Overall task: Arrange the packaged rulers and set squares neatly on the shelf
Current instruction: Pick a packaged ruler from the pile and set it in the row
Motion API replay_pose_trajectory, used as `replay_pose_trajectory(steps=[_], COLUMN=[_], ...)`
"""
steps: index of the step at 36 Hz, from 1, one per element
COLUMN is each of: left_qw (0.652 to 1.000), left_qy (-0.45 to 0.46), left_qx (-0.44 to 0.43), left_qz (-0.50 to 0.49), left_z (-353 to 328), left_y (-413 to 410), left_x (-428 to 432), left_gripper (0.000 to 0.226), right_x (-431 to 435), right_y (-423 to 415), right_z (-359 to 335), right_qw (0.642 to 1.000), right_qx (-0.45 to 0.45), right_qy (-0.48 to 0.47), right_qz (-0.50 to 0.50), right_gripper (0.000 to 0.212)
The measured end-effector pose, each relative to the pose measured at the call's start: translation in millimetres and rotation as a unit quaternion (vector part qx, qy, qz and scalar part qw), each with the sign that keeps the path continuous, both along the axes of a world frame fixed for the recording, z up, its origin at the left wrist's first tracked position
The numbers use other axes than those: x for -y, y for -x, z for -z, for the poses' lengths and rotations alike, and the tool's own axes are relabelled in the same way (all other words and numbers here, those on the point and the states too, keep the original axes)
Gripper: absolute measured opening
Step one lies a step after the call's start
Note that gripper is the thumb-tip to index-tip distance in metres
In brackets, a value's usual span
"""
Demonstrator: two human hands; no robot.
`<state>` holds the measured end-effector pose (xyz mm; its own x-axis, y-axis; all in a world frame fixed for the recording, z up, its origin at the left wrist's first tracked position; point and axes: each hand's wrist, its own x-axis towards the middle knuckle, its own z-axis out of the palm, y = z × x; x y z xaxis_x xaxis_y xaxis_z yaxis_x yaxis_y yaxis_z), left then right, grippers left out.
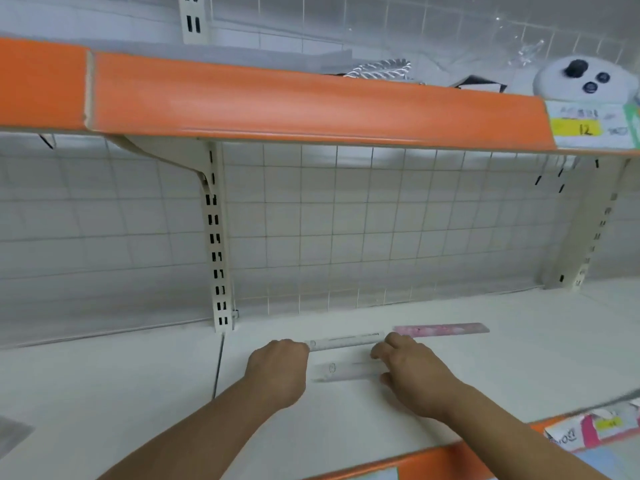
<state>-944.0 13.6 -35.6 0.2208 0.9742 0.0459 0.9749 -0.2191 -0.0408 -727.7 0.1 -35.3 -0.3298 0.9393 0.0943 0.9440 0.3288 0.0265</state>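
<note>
Reaching over the white shelf (pixel 519 358), both hands meet at a pale packaged ruler (pixel 346 341) that lies flat, running left to right, near the middle of the shelf board. The left hand (pixel 277 363) is at the ruler's left end, back of the hand upward and fingers curled under and out of sight; whether it grasps the ruler or only touches it cannot be told. The right hand (pixel 410 370) is at the ruler's right end with fingers bent; the ruler's end passes behind them, and a grip cannot be confirmed there either.

A second clear packaged ruler (pixel 341 371) lies parallel, just in front of the first, between the two hands, its right end by the right thumb. A pink ruler (pixel 441 330) lies flat just beyond the right hand, toward the back, roughly in line with the pale one.

Behind the shelf stands a wire grid panel (pixel 346 220) with a slotted upright (pixel 216 244). Overhead is an upper shelf with an orange front strip (pixel 311 102) carrying a yellow price label (pixel 576 128). The picture is blurred, so the package print is unreadable.
</note>
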Motion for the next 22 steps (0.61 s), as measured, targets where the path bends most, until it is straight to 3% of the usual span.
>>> replay_pose_trajectory(steps=[3,8,12,16,19,22], left_qw=[1.0,0.998,0.995,0.993,0.992,0.991], left_qy=[-0.002,-0.018,-0.015,-0.012,-0.009,-0.002], left_qx=[0.011,0.027,0.038,0.038,0.042,0.04], left_qz=[-0.009,-0.06,-0.089,-0.11,-0.115,-0.126], left_z=[-0.3,5.5,5.7,5.2,4.4,2.0], left_y=[3.5,7.0,6.8,4.3,1.5,-1.2], left_x=[-7.7,-16.1,-20.1,-20.7,-20.8,-21.6], left_gripper=[0.013,0.03,0.018,0.032,0.015,0.011], right_x=[-17.8,-48.6,-68.2,-85.9,-97.4,-106.4], right_y=[2.5,7.3,7.6,4.4,2.7,2.9], right_z=[-2.2,-0.8,0.7,2.7,6.3,9.9], right_qw=[1.0,0.998,0.995,0.994,0.994,0.993], right_qx=[-0.006,0.008,0.017,0.018,0.009,0.005], right_qy=[-0.004,0.001,0.001,0.004,0.011,0.014], right_qz=[-0.02,-0.065,-0.093,-0.104,-0.111,-0.118], right_gripper=[0.041,0.039,0.038,0.037,0.037,0.037])
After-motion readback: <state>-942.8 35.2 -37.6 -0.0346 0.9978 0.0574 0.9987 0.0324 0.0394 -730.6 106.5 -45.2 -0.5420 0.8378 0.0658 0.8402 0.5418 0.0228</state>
